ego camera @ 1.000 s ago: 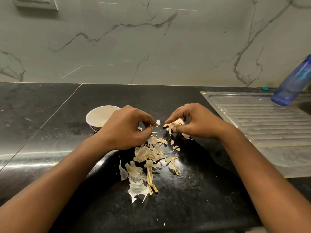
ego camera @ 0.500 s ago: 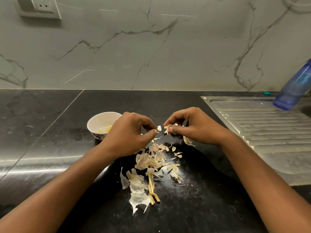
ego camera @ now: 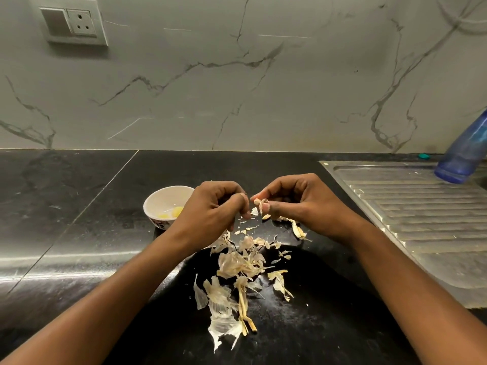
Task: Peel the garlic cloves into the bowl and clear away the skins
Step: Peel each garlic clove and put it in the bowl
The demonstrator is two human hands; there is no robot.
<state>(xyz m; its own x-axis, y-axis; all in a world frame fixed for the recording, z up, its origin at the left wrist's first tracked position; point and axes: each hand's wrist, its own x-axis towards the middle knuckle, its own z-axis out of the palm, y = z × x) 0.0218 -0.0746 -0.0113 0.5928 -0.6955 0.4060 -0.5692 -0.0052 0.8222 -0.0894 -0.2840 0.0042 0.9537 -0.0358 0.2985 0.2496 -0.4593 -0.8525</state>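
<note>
1. Garlic clove [ego camera: 264,206] – partly skinned, with a curl of papery skin standing off it – sits at the centre of the frame, pinched between the thumb and fingertips of the right hand [ego camera: 297,204], above the desk [ego camera: 79,206].
2. Just left of it, the left hand [ego camera: 213,209] has its fingers curled in and its thumb against the forefinger. Whether a flake of skin is caught between them is too small to tell.
3. Left of the hands stands the small white bowl [ego camera: 158,197], with a few peeled cloves [ego camera: 174,212] lying yellow in its bottom.
4. Below the hands, toward the lower centre, the loose skins [ego camera: 237,264] lie scattered on the dark desk, with one strip under the right wrist.
5. At the right edge are a steel draining board [ego camera: 421,219] and a blue bottle [ego camera: 463,159].
6. The step in hand looks to be stripping the last skin from this clove. It would go best if the left hand caught the lifted curl at its free edge and pulled along the clove's length, while the right hand turned the clove to show any patch that clings.
7. Working low over the pile should let the flakes drop among the rest – that makes clearing easier later.
8. A light grip should do, since a bare clove is likely slippery and may squirt out under a hard squeeze.
</note>
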